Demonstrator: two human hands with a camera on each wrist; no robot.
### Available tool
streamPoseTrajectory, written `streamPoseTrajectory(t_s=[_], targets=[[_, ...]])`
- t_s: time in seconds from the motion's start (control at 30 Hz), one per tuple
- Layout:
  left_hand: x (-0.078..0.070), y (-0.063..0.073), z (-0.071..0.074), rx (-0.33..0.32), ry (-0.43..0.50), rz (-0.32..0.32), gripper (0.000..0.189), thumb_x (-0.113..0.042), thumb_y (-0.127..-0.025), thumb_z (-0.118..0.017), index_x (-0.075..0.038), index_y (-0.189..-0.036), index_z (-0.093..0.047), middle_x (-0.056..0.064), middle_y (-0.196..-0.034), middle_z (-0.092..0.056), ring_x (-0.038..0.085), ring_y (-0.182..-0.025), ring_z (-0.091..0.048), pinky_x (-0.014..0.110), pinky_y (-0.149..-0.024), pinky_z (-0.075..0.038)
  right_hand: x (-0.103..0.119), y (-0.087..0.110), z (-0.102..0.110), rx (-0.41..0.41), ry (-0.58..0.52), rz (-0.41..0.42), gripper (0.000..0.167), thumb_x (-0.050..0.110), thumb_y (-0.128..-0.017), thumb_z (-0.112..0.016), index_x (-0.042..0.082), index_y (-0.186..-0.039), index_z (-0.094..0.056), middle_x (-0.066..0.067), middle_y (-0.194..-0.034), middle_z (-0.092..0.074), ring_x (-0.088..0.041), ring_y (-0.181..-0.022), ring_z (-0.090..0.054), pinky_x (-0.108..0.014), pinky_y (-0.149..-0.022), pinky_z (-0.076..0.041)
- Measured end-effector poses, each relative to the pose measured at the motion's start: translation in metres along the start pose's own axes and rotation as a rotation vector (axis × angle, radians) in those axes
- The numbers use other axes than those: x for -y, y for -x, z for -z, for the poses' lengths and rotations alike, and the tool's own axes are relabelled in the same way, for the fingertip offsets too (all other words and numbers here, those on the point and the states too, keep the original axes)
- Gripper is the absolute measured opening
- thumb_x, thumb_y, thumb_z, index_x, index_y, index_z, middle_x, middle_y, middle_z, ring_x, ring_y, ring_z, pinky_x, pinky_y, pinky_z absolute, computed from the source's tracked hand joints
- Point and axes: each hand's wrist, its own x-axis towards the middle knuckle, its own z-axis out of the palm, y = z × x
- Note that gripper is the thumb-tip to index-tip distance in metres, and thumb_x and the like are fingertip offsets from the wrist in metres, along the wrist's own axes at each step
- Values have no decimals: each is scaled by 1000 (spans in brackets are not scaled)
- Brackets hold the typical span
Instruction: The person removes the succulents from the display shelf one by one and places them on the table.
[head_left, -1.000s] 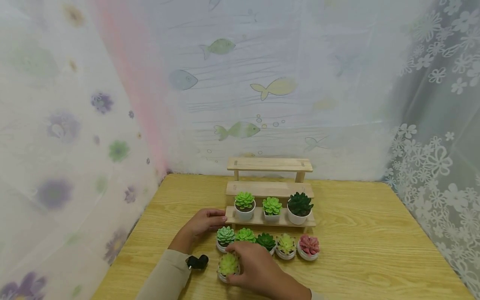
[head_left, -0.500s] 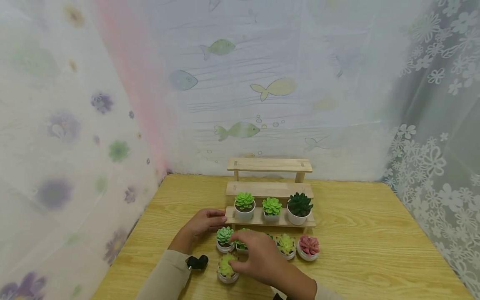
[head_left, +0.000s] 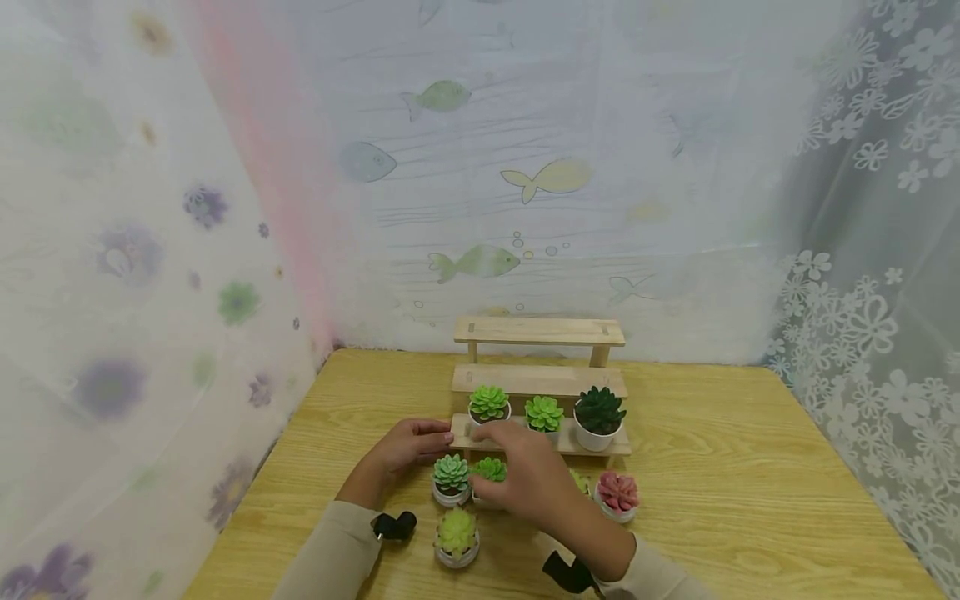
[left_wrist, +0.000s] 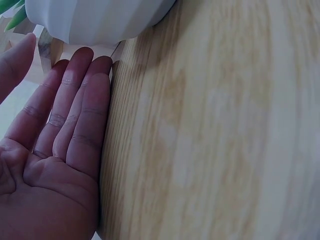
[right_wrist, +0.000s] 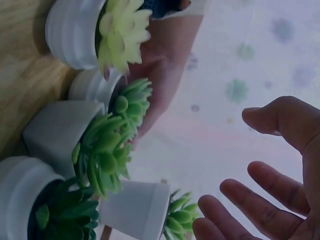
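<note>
My right hand (head_left: 528, 479) hovers over the front row of potted succulents, thumb and fingers spread, holding nothing. Below and left of it stands a yellow-green succulent (head_left: 456, 533) in a white pot, by itself. In the front row are a pale green succulent (head_left: 452, 473), a bright green succulent (head_left: 491, 469) and a pink succulent (head_left: 618, 492); others there are partly hidden by the hand. In the right wrist view a dark green succulent (right_wrist: 65, 215) shows too. My left hand (head_left: 408, 446) rests on the table, straight fingertips at the left end of the wooden shelf (head_left: 536, 382).
On the shelf's lowest step stand a bright green succulent (head_left: 489, 402), a smaller green succulent (head_left: 543, 413) and a dark green succulent (head_left: 600, 410). Patterned curtains (head_left: 480, 167) enclose the wooden table (head_left: 720, 467) at the back and sides.
My right hand has let go of the yellow-green succulent at the front and moved up and right, toward the shelf. That pot stays in place. The left hand has not moved.
</note>
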Motion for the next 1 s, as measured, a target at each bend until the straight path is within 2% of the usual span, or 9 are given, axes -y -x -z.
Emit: streamPoseTrajectory(t_s=[0.17,0.3,0.4,0.5,0.6,0.73,1.0], targets=[[0,0,0,-1,1,1,55,-29,-102,-69,6,-143,-57,16,-131,-69,27,-120,-69,42,-103,-56,-4,-7,4,-18,-32,-8,45,34,-86,-86,21,-126,-69,5,-127,-70,-14,-116,-67,-39,-93,-59],[1,-1,0,6,17,-1,54,-27,-102,-69,6,-142,-57,16,-131,-70,25,-118,-70,40,-102,-57,-6,-15,7,-4,-65,-30,48,34,-87,-85,19,-129,-67,2,-128,-69,-19,-112,-69,-39,-88,-59],[1,-1,0,11,26,2,53,-27,-102,-70,5,-142,-58,14,-129,-71,23,-116,-71,39,-101,-57,-9,-22,7,-2,-87,-42,50,32,-87,-85,16,-130,-66,-2,-127,-68,-23,-106,-69,-35,-79,-59],[1,-1,-1,7,29,7,52,-26,-102,-70,6,-142,-58,14,-128,-71,22,-115,-71,39,-101,-57,-13,-29,7,-25,-62,-34,50,32,-87,-85,13,-129,-67,-4,-127,-67,-23,-105,-69,-33,-76,-58],[0,-1,-1,-3,27,8,53,-26,-101,-70,7,-141,-58,16,-129,-70,24,-116,-71,40,-101,-57,-18,-37,5,-44,-26,-28,49,34,-88,-83,13,-129,-67,-3,-131,-66,-23,-113,-67,-37,-85,-59],[-1,1,-2,-30,16,16,53,-26,-101,-71,6,-140,-59,17,-130,-69,25,-116,-71,40,-101,-57,-22,-44,4,-22,-7,-60,52,37,-89,-81,15,-133,-65,-4,-137,-63,-26,-123,-63,-46,-94,-57],[-2,1,-2,-23,2,11,53,-26,-101,-70,7,-141,-58,19,-132,-68,25,-117,-71,41,-101,-57,-32,-52,-1,16,82,-112,64,44,-87,-83,14,-139,-60,-9,-142,-57,-34,-123,-60,-50,-94,-56]])
